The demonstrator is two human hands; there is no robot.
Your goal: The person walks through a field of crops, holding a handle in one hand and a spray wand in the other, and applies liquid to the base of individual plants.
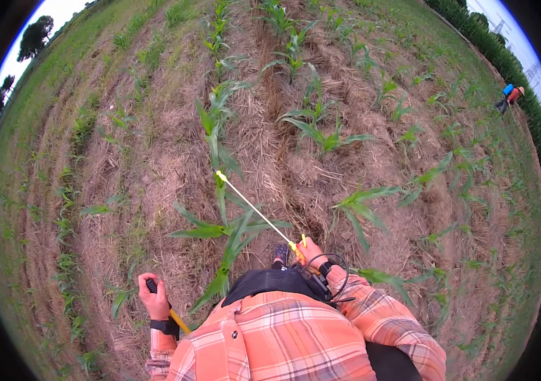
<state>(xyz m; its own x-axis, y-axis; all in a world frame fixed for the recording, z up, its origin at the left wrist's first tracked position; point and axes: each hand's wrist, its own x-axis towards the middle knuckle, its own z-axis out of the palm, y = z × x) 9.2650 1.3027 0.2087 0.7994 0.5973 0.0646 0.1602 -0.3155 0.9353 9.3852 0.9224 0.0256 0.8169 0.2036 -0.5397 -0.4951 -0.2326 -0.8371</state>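
My right hand is wrapped round the yellow handle of a spray wand. The wand's thin white tube points forward and left, and its yellow nozzle tip is over the leaves of a young corn plant. Low on the left, my left hand is closed on the black grip of a yellow pump lever, whose lower end goes out of sight behind my plaid sleeve. A black hose loops beside my right wrist.
Rows of young corn plants run ahead through dry straw and soil. One shoe shows just below the wand. Far off at the right, another person with a blue pack stands by a tall green hedge.
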